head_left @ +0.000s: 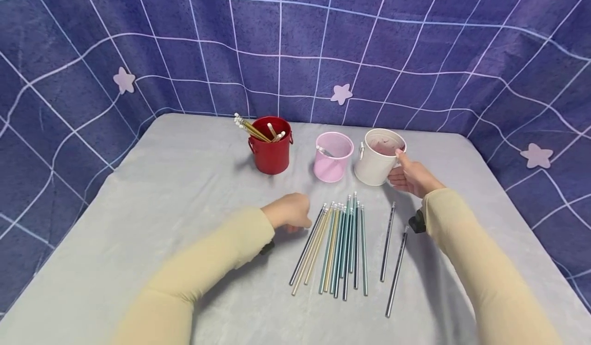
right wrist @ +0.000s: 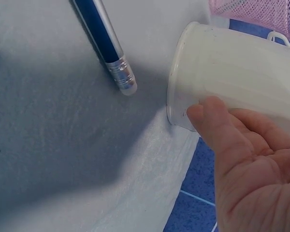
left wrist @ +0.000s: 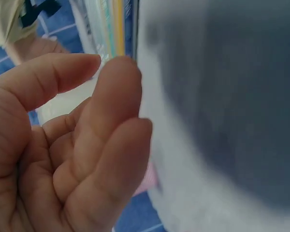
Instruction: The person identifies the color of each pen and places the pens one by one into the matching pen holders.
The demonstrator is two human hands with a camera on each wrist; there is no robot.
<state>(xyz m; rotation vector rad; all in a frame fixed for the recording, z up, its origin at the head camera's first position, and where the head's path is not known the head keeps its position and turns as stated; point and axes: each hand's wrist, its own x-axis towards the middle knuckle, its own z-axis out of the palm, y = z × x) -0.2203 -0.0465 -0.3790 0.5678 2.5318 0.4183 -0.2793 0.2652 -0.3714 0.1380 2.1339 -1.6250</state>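
Note:
My left hand (head_left: 291, 211) hovers beside the left end of a spread row of pencils (head_left: 332, 252) on the cloth, its fingers loosely bent. In the left wrist view its thumb and fingertips are slightly apart, with nothing between them. My right hand (head_left: 413, 175) touches the right side of an off-white bucket (head_left: 371, 170), the thumb at its rim and the fingers along its wall. In the right wrist view those fingers (right wrist: 215, 116) lie against the bucket's side, fairly straight, and the thumb is hard to make out. The bucket stands upright.
Left of it stand a pink mesh bucket (head_left: 330, 170) with a silver pencil inside and a red bucket (head_left: 272, 155) with several gold pencils. Two dark pencils (head_left: 397, 275) lie apart on the right. A blue gridded curtain (head_left: 295, 37) surrounds the grey cloth (head_left: 208, 155).

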